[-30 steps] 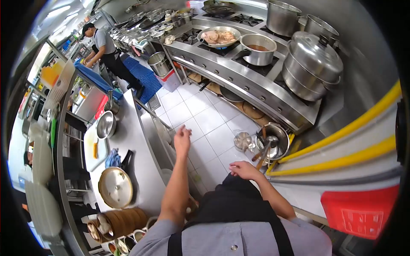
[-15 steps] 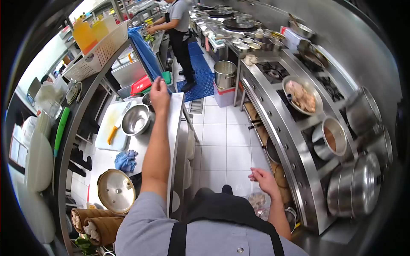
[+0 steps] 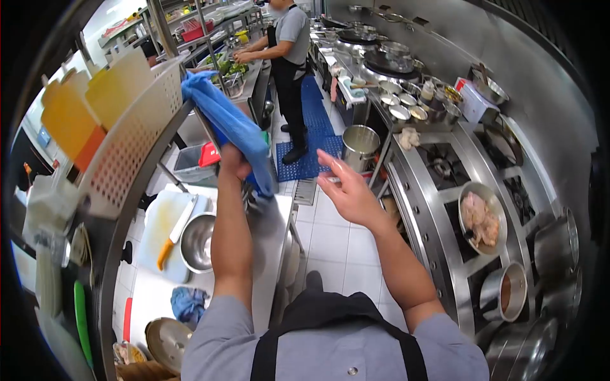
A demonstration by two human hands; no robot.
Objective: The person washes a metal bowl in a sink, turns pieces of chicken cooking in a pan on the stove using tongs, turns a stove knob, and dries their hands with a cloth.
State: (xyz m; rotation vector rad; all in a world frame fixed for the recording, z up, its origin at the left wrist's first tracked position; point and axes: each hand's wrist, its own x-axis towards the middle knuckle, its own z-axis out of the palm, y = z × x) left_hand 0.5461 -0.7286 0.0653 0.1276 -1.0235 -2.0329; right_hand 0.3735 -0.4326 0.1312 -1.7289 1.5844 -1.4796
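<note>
A blue cloth (image 3: 232,120) hangs from the edge of the raised shelf at the left. My left hand (image 3: 234,162) is at its lower part, partly covered by the cloth, and its fingers are hidden. My right hand (image 3: 343,185) is raised over the aisle to the right of the cloth, fingers spread and holding nothing. Below my left arm, a metal bowl (image 3: 198,242) sits beside a cutting board (image 3: 166,219), on which lies a knife with an orange handle (image 3: 166,253). A crumpled blue rag (image 3: 189,305) lies nearer to me on the steel counter (image 3: 264,238).
A co-worker (image 3: 289,63) stands ahead at the left counter, hands near green vegetables. On the right, the stove (image 3: 445,222) bears a pan of meat (image 3: 481,219) and a pot (image 3: 504,292). A tall metal pot (image 3: 360,145) stands beyond my right hand.
My left hand has reached forward to the blue cloth. My right hand has risen and moved forward and left, fingers spreading. The view has moved forward along the aisle.
</note>
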